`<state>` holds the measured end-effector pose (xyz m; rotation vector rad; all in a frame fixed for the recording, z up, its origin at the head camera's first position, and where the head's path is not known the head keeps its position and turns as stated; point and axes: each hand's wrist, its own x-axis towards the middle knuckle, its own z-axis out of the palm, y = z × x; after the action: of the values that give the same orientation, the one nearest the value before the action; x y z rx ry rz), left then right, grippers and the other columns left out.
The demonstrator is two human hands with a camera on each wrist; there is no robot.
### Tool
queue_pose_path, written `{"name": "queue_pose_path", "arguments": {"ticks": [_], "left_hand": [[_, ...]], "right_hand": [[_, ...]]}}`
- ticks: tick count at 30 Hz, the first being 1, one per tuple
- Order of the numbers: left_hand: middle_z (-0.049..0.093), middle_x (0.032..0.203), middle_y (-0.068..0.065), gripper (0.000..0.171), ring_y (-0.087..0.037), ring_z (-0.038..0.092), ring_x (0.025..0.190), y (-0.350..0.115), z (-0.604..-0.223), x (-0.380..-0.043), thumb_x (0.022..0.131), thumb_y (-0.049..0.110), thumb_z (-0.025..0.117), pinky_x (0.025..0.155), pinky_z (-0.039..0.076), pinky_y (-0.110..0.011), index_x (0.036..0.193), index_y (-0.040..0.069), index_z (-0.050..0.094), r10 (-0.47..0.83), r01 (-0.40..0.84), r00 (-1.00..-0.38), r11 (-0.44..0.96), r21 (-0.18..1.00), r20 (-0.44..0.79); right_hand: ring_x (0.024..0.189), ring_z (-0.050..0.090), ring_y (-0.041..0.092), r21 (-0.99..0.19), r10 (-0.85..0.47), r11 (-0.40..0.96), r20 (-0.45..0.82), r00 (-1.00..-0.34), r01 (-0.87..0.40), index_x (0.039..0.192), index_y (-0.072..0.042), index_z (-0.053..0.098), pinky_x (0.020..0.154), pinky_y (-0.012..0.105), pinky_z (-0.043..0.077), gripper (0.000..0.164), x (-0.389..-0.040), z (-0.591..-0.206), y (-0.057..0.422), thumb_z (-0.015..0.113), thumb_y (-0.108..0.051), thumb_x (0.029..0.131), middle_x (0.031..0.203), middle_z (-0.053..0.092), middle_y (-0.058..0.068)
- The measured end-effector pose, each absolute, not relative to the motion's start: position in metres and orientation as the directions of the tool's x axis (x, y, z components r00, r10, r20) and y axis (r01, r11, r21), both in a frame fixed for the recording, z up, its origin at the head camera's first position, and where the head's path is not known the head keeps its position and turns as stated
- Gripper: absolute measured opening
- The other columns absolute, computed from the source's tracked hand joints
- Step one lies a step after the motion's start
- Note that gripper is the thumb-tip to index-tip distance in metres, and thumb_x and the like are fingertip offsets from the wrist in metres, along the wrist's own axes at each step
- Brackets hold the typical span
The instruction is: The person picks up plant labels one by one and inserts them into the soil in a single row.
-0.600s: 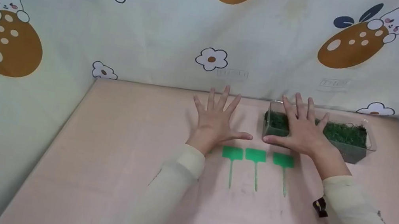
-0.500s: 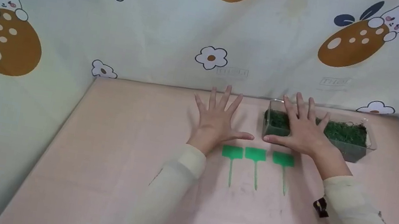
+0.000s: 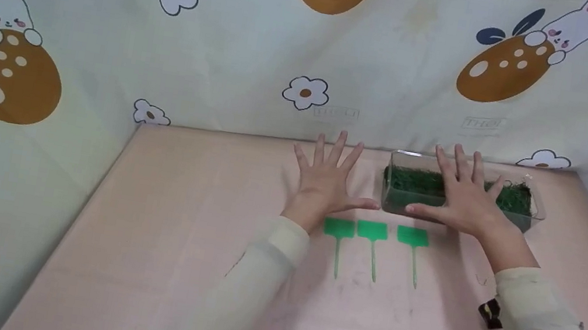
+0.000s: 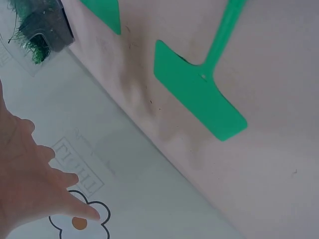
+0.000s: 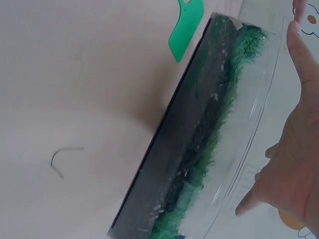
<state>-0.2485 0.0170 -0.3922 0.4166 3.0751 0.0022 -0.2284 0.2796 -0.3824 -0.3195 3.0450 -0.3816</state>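
Note:
My left hand (image 3: 322, 184) is held with fingers spread, above the pink table behind the plant labels, and it holds nothing. My right hand (image 3: 467, 204), also spread and holding nothing, is in front of part of a clear plastic box (image 3: 412, 202). Green grass (image 5: 219, 124) stands over dark soil inside the box. In the right wrist view the hand appears apart from the box. Three green T-shaped plant labels lie in a row: a left label (image 3: 340, 228), a middle label (image 3: 372, 230) and a right label (image 3: 413, 236), stems toward the person.
A pale cloth backdrop (image 3: 228, 60) with printed rabbits and flowers rises behind the table (image 3: 153, 237). A black clip (image 3: 491, 313) is by the right sleeve. A thin dark curved strand (image 5: 54, 159) lies on the table in the right wrist view.
My right hand has shifted to the right across the box, uncovering more of its left part. The left hand has moved slightly right. The head view has tilted a little; the labels stay put.

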Motion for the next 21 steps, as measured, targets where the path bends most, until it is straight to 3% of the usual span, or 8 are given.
{"name": "queue_pose_path", "arguments": {"ticks": [10, 21], "left_hand": [[-0.007, 0.17, 0.001, 0.117, -0.039, -0.004, 0.156, 0.021, -0.392, -0.246, 0.068, 0.097, 0.043, 0.116, 0.003, -0.074, 0.159, 0.039, -0.003, 0.282, 0.282, -0.958, 0.959, 0.022, -0.042], [-0.005, 0.17, 0.001, 0.118, -0.038, -0.002, 0.156, 0.034, -0.396, -0.244, 0.067, 0.098, 0.042, 0.12, 0.004, -0.069, 0.159, 0.041, -0.006, 0.281, 0.28, -0.958, 0.96, 0.029, -0.063]], "right_hand": [[0.149, -0.015, 0.055, -0.261, -0.18, 0.951, -0.03, -0.983, -0.166, 0.161, -0.023, -0.009, 0.099, 0.086, -0.015, 0.124, -0.221, -0.383, 0.299, 0.065, -0.077, 0.077, 0.166, -0.011, 0.022], [0.148, -0.012, 0.057, -0.264, -0.145, 0.955, -0.019, -0.989, -0.135, 0.161, -0.024, -0.008, 0.102, 0.086, -0.01, 0.123, -0.216, -0.383, 0.313, 0.065, -0.076, 0.077, 0.166, -0.008, 0.023]]}}
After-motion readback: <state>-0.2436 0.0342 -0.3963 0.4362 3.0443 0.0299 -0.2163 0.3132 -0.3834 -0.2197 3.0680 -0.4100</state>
